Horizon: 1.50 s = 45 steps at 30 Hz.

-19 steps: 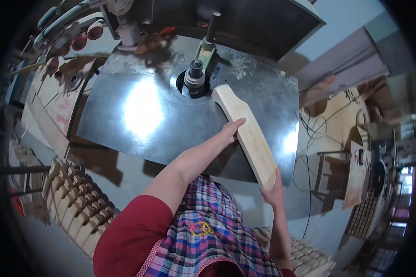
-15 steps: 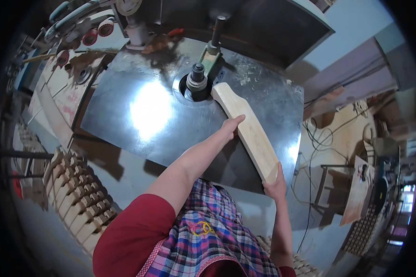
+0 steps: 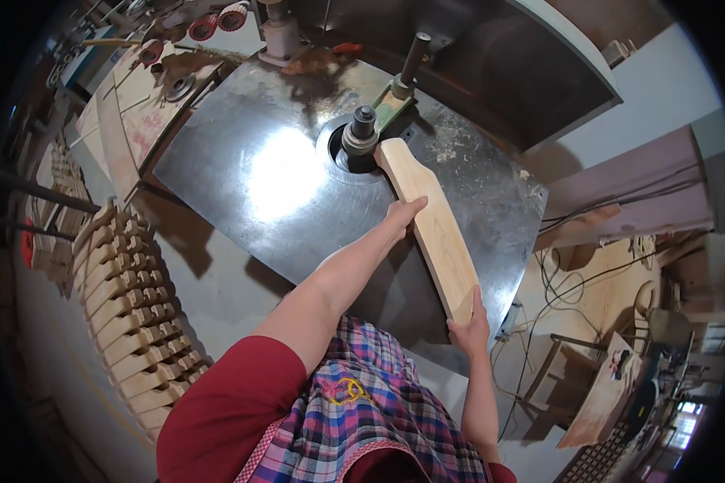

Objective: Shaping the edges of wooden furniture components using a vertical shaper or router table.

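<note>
I hold a long pale wooden piece [image 3: 438,249] with a curved step at its far end on a dark metal machine table [image 3: 213,177]. My left hand [image 3: 405,213] grips it around the middle, thumb on top. My right hand [image 3: 467,326] grips the near end. The far end lies right beside the upright spindle [image 3: 360,133] in its round opening; whether the two touch I cannot tell. Behind the spindle stands a green bracket [image 3: 393,105] with a black post.
Stacked shaped wooden pieces [image 3: 137,314] stand at lower left. A side bench [image 3: 133,125] with clutter is at upper left. A dark panel [image 3: 532,56] rises behind the table. At right are cables [image 3: 560,286] and a stand with a board [image 3: 600,386].
The wooden piece and both hands have moved slightly forward, bringing the far end closer to the spindle. The view has turned, so the surroundings appear shifted.
</note>
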### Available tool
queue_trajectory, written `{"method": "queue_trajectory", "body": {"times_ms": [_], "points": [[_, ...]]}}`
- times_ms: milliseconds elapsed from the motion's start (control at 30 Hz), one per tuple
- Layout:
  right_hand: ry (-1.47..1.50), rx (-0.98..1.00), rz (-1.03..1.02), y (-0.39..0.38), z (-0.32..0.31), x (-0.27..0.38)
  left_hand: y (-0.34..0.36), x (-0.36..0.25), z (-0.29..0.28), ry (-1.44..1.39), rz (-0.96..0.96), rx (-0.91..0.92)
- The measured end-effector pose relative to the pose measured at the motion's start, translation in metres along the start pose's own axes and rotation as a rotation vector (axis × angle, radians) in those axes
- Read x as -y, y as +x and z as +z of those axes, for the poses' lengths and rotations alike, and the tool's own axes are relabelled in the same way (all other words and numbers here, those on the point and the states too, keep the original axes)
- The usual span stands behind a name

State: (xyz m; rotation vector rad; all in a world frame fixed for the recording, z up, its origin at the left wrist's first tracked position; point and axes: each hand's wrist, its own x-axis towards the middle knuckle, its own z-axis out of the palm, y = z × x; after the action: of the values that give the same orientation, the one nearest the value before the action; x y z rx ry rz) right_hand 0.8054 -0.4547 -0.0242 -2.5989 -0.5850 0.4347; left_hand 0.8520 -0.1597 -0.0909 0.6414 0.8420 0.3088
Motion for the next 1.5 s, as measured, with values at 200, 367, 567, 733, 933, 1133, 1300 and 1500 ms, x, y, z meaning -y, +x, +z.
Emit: {"method": "queue_trajectory", "body": {"times_ms": [200, 367, 567, 733, 933, 1133, 1300, 1500], "points": [[-0.025, 0.031, -0.077, 0.008, -0.013, -0.014, -0.013, 0.014, -0.020, 0.019, 0.104, -0.063], [-0.021, 0.067, -0.122, 0.037, -0.025, -0.029, -0.015, 0.027, -0.019, 0.058, 0.188, -0.119], [0.001, 0.122, -0.167, 0.086, -0.046, -0.040, -0.008, 0.041, -0.013, 0.131, 0.268, -0.187], [-0.047, 0.159, -0.180, 0.131, -0.052, -0.017, -0.008, -0.003, -0.016, 0.305, -0.027, -0.158], [-0.046, 0.126, -0.286, 0.146, -0.037, -0.018, -0.019, -0.049, -0.018, 0.384, -0.348, -0.035], [-0.045, 0.141, -0.233, 0.140, -0.031, -0.001, -0.005, -0.051, -0.038, 0.364, -0.349, 0.031], [-0.153, 0.119, -0.239, 0.127, -0.019, 0.028, 0.012, -0.040, -0.065, 0.214, -0.111, -0.123], [-0.049, -0.508, -0.606, 0.087, 0.032, 0.080, -0.022, -0.068, -0.125, -0.168, 0.021, -0.100]]}}
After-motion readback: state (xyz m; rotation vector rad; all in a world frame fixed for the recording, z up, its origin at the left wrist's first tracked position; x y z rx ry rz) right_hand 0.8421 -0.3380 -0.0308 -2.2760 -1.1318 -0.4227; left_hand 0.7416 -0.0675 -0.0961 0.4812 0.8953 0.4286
